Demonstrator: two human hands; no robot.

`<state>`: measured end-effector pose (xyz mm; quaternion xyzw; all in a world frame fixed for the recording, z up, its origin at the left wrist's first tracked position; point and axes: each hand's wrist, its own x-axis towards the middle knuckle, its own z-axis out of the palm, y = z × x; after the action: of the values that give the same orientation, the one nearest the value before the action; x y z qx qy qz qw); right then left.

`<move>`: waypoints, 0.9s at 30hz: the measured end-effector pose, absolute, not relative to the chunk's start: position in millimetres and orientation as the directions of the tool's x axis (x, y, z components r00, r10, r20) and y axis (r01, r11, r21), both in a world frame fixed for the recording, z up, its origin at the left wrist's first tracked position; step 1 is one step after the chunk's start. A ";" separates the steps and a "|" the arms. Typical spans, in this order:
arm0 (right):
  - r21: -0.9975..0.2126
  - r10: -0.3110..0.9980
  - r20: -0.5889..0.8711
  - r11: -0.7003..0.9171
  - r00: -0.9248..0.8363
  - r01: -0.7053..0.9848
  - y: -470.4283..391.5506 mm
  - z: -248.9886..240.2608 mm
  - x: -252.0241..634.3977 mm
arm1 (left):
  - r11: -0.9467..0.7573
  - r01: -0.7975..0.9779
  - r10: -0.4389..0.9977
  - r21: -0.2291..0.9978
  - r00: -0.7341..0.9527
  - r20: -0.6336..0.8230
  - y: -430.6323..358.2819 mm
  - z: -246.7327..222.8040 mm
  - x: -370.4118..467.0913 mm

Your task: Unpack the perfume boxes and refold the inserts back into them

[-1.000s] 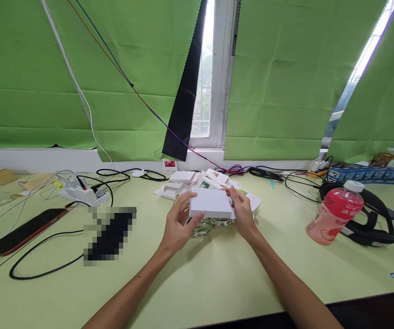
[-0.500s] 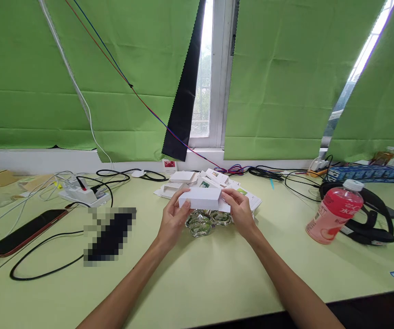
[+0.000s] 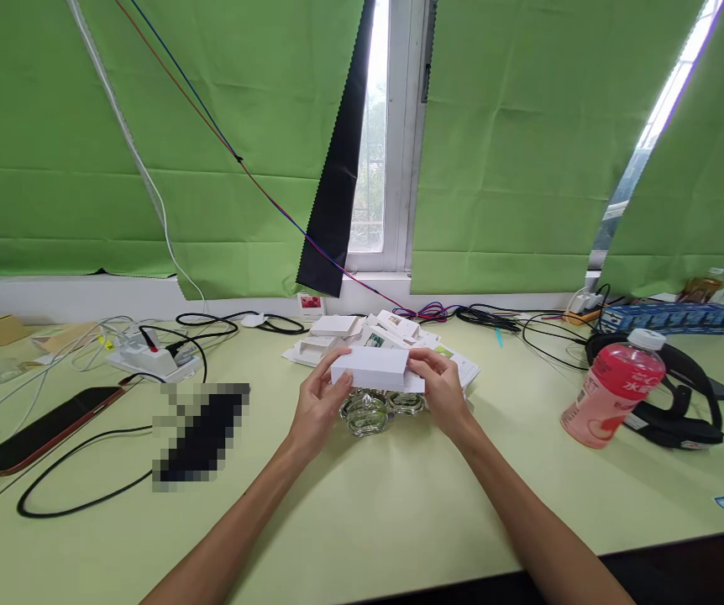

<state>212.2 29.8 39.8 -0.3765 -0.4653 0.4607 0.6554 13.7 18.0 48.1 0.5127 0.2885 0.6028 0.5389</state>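
Observation:
A small white box is held above the table between both hands. My left hand grips its left end, thumb on the near face and fingers behind. At the right end, where a white flap shows, my right hand has its thumb and fingers closed on the box. Just below and behind the box are shiny clear glass-like objects, partly hidden by it. Behind the hands lies a pile of white boxes and printed cards.
A pink bottle and a black headset are on the right. To the left lie a phone, a power strip, cables and a blurred dark object. Black cables run along the wall.
The white box has shifted very slightly right and down, and its right-end flap shows a little differently. Both hands keep their hold.

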 end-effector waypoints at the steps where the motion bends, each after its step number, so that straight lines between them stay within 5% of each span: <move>1: -0.923 0.955 0.260 0.290 0.145 -0.254 29.8 40.0 212.1 | -0.254 -0.350 0.946 0.902 0.105 0.307 18.1 47.9 13.6; 27: -0.839 0.930 0.337 0.367 0.146 -0.402 25.0 48.9 207.7 | -0.130 -0.514 0.967 0.848 0.123 0.223 23.2 47.0 12.0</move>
<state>207.7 25.0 48.9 -0.2965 -0.4454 0.4783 0.6964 12.0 23.2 47.0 0.4391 0.2578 0.6100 0.6071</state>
